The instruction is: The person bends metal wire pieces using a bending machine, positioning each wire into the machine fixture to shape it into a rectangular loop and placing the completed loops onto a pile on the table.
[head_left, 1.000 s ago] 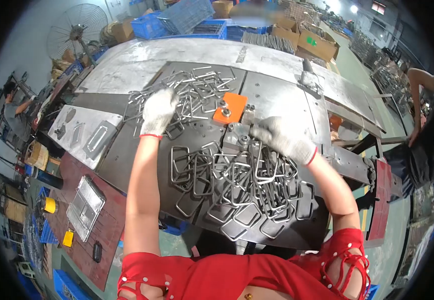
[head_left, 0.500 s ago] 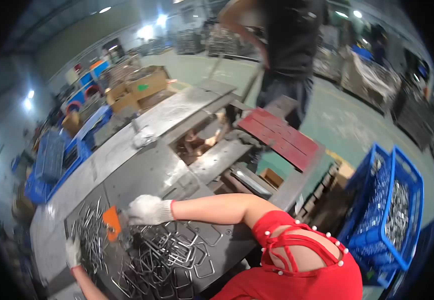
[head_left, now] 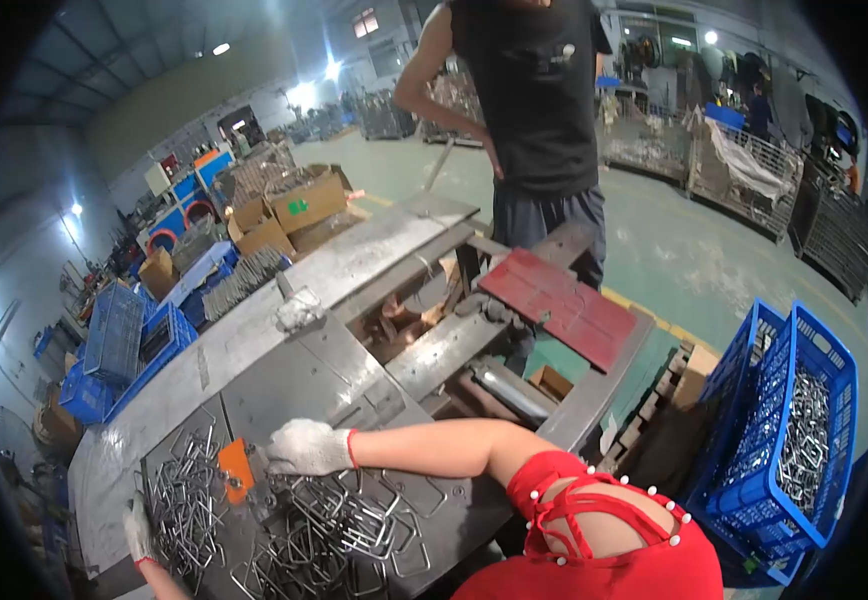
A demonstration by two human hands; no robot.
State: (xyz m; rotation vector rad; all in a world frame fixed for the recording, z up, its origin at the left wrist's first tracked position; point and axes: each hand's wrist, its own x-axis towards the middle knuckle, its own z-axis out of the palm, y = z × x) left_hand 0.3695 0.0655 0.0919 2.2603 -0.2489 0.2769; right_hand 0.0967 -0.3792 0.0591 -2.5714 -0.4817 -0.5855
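Note:
My right hand [head_left: 309, 448], in a white knitted glove, is closed beside a small metal fixture [head_left: 262, 495] with an orange plate [head_left: 236, 470]. What its fingers hold, if anything, is hidden. A pile of bent metal wire pieces [head_left: 354, 520] lies just below that hand, some of them shaped like open rectangles. At the left edge of the worktable, my gloved left hand [head_left: 138, 532] is next to a second pile of bent wire pieces [head_left: 186, 500]. Its fingers are too small and unclear to read.
The metal worktable [head_left: 294, 375] has an opening in its frame and a red plate [head_left: 564, 305] at the far right. Blue crates [head_left: 794, 500] of metal parts stand right. More blue crates [head_left: 114, 330] and cardboard boxes [head_left: 309, 205] are left. A person [head_left: 539, 110] stands beyond the table.
The camera view has tilted up, showing more of the standing person. My left hand is slightly lower along the left pile. My right hand stays by the fixture.

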